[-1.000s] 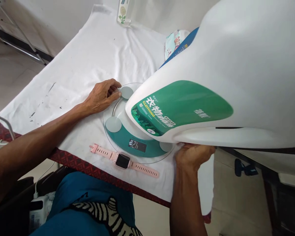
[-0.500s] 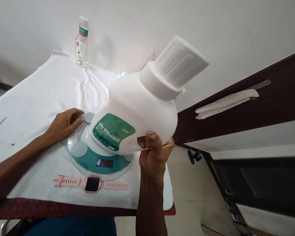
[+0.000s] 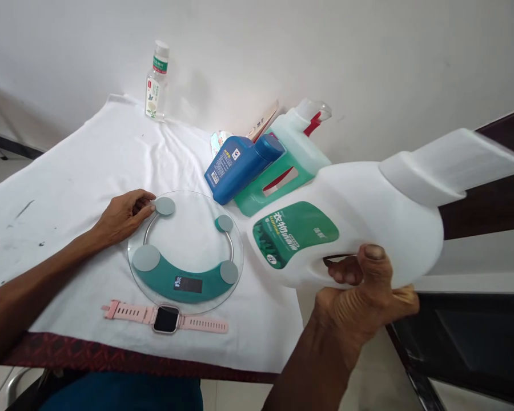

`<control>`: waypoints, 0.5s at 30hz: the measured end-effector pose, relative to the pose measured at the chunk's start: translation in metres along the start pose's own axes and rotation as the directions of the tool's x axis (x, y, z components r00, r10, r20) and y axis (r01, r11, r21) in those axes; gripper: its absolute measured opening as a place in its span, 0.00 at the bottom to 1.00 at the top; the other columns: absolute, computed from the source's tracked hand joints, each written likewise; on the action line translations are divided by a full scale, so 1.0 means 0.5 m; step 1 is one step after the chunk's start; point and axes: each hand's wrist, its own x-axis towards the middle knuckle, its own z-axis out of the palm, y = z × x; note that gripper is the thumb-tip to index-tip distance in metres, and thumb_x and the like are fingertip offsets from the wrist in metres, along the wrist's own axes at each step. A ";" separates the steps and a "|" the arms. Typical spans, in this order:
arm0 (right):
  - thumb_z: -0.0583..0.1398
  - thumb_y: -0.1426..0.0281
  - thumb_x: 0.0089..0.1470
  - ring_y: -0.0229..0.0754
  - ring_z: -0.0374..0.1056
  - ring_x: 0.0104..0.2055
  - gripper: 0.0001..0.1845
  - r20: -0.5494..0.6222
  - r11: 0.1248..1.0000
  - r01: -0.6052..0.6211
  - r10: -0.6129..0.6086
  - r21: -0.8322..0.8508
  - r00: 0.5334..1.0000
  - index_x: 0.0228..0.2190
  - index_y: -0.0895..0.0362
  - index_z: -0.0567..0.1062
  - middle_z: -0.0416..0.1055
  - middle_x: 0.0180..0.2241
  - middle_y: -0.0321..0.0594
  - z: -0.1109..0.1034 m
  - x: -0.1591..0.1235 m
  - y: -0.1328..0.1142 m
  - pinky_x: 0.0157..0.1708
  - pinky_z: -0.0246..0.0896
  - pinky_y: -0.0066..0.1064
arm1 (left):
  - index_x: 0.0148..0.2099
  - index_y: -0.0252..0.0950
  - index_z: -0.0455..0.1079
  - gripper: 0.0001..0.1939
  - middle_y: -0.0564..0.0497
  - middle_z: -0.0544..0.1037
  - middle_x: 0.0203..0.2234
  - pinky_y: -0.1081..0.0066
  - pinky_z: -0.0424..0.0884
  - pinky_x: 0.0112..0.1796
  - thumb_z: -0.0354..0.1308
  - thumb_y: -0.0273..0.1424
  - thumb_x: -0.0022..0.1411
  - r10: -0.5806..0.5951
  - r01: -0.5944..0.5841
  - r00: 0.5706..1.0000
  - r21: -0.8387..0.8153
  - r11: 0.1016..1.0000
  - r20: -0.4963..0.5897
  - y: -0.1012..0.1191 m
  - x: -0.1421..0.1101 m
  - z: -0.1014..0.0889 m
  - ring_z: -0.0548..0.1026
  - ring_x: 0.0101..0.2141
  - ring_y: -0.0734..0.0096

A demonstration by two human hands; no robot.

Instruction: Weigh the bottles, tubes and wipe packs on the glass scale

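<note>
In my right hand [image 3: 364,291] is a big white jug of laundry liquid [image 3: 360,200] with a green label, held by its handle. The jug tilts with its white cap up to the right, off to the right of the round glass scale [image 3: 201,288]. My left hand [image 3: 122,217] pinches the scale's left rim, thumb and curled fingers at the glass. Nothing stands on the scale; its small display is lit, though I cannot read it surely. A pink-strapped smartwatch [image 3: 166,318] lies in front of the scale.
Behind the scale are a blue bottle [image 3: 235,168], a jug of green liquid [image 3: 257,194] and a red-and-clear trigger top [image 3: 317,117]. A clear bottle [image 3: 156,85] stands at the far edge by the wall. White cloth [image 3: 81,171] covers the table.
My right hand has carried the white jug rightward from over the scale, uncovering the scale and the bottles behind. My left hand stays at the rim. The view has shifted slightly.
</note>
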 end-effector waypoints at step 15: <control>0.66 0.59 0.34 0.38 0.45 0.18 0.24 -0.118 0.983 -0.119 0.103 -0.140 0.988 0.11 0.49 0.55 0.48 0.15 0.33 0.018 0.045 0.145 0.15 0.40 0.34 | 0.52 0.38 0.75 0.18 0.46 0.80 0.40 0.63 0.79 0.38 0.55 0.44 0.71 0.108 -0.109 0.989 -0.003 0.994 -0.104 -0.002 -0.004 0.010 0.79 0.36 0.64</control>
